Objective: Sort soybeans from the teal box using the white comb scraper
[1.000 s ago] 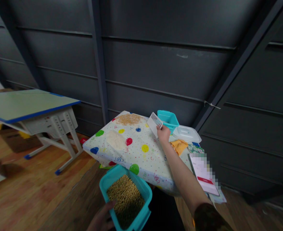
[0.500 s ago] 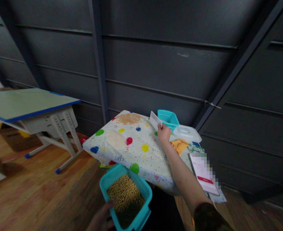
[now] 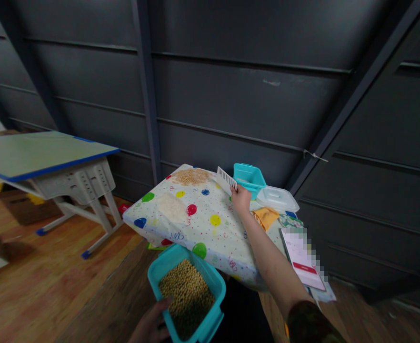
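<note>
My right hand [image 3: 241,197] is closed on a white slotted plastic scoop [image 3: 226,181], tilted above the far part of the covered table. Just right of the scoop stands a turquoise container [image 3: 250,177] with a little pale material inside. At the near edge, my left hand [image 3: 155,320] grips the rim of a turquoise bin [image 3: 185,252] holding many yellowish-green beans [image 3: 186,293]; its thumb lies over the rim. A pile of tan grains [image 3: 191,176] lies on the far left of the cloth, and a patch of white grains [image 3: 172,207] lies closer to me.
A clear plastic lid [image 3: 278,198], an orange cloth [image 3: 267,217] and a tablet [image 3: 303,259] lie along the right side of the balloon-print tablecloth [image 3: 210,233]. A green-topped desk [image 3: 49,151] stands to the left, and a dark wall [image 3: 227,95] rises behind.
My right hand and the slotted scoop have shifted slightly left, away from the far turquoise container. My left hand and the bean bin look unmoved.
</note>
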{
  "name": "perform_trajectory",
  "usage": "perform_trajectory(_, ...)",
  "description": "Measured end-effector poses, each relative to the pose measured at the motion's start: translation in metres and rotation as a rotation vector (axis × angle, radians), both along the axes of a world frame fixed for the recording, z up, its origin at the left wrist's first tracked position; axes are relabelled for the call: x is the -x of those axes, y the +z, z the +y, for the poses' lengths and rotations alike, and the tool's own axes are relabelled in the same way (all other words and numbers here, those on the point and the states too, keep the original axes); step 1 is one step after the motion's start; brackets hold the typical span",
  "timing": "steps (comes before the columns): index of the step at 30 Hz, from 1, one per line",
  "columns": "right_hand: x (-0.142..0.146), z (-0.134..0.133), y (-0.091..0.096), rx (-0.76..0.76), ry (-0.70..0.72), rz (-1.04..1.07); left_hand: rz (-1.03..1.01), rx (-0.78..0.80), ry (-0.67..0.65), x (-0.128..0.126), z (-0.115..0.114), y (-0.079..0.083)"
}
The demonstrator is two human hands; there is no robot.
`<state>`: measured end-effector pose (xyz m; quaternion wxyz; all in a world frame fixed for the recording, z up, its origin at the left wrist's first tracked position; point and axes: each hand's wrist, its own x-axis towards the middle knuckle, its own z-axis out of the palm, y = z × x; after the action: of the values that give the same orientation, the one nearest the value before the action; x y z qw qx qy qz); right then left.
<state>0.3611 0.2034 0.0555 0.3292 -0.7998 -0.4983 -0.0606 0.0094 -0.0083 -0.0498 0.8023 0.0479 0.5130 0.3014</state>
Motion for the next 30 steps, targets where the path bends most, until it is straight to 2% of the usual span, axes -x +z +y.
perform_trajectory(9,-0.002,-0.002,0.0,-0.01,-0.016,0.027,-0.013,0.003,-0.006,-0.001,-0.003,-0.001)
perform_trajectory(15,-0.002,-0.002,0.0,-0.017,-0.031,0.025,0.056,-0.004,-0.019,-0.001,-0.001,0.008)
perform_trajectory(21,-0.001,-0.002,0.001,0.008,-0.014,0.004,0.032,0.004,-0.005,-0.001,0.0,0.013)
perform_trajectory(30,0.0,-0.005,0.004,0.033,-0.055,0.014,0.011,-0.02,-0.006,0.0,-0.004,-0.006)
